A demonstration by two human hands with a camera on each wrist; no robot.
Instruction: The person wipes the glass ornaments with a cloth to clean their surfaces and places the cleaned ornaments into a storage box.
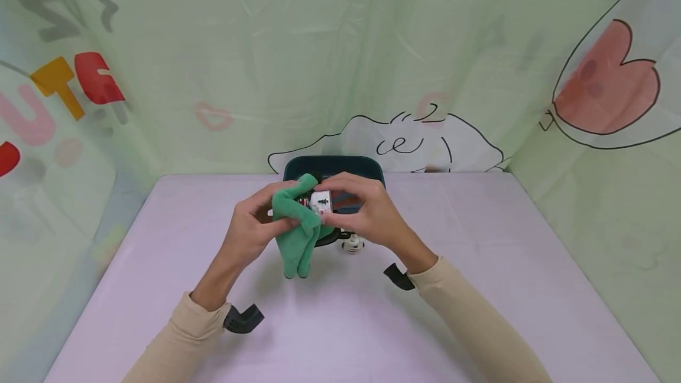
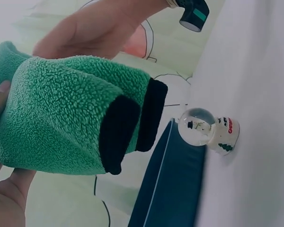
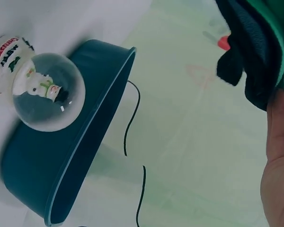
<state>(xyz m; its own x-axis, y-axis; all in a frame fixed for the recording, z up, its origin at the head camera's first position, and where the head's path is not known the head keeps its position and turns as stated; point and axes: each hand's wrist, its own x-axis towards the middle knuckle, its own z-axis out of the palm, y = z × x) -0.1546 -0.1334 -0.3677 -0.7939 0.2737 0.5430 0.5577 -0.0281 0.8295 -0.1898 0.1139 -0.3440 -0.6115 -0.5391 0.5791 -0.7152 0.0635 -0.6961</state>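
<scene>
Both hands work raised above the table, in front of the dark teal tub at the far side, mid-scene. Left hand holds a thick green cloth between thumb and fingers, its folds hanging down toward the near side, dark edging visible in the left wrist view. Right hand pinches a white printed piece, fingers along the top, thumb underneath; a small dark tree shows on its face. Its left end runs into the cloth, so its full shape is hidden; the print suggests a base like that of the snow globe standing upright on the table, near the tub's near side and right of the cloth. Whether that globe touches the tub, cannot tell. Step in hand reads as wiping the piece. Done well, the right hand would pinch firmly by the printed part only, leaving the covered end to the cloth, while the left wraps it softly and turns it in small strokes rather than squeezing. A rounded glass end, if there is one, could slip in loose fabric, so gathering the hanging folds seems wise. Working low over the table, clear of the standing globe, would limit knocks.
</scene>
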